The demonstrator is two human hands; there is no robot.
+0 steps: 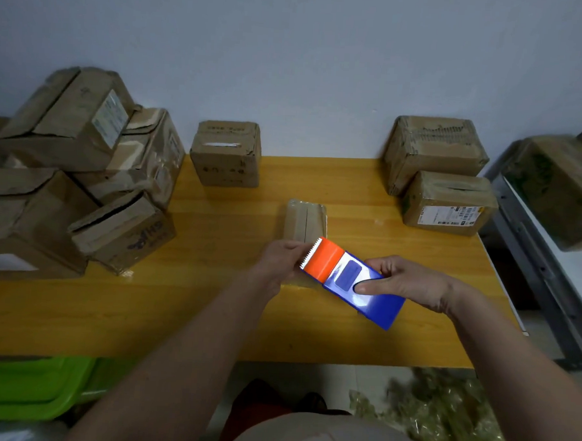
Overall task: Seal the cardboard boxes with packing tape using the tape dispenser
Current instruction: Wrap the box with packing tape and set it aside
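A small flat cardboard box point(305, 221) lies in the middle of the yellow table point(212, 300), its top seam running away from me. My right hand point(410, 282) grips a blue tape dispenser point(357, 283) with an orange front and a toothed blade, held just above the box's near end. My left hand point(279, 263) sits at the blade end, fingers curled at the tape edge over the box's near left corner. The tape itself is too clear to make out.
A heap of cardboard boxes point(74, 177) fills the table's left side. One box point(226, 154) stands at the back centre, two boxes point(441, 180) at the back right. A metal shelf point(532, 237) with a box is on the right, a green bin point(32, 385) below left.
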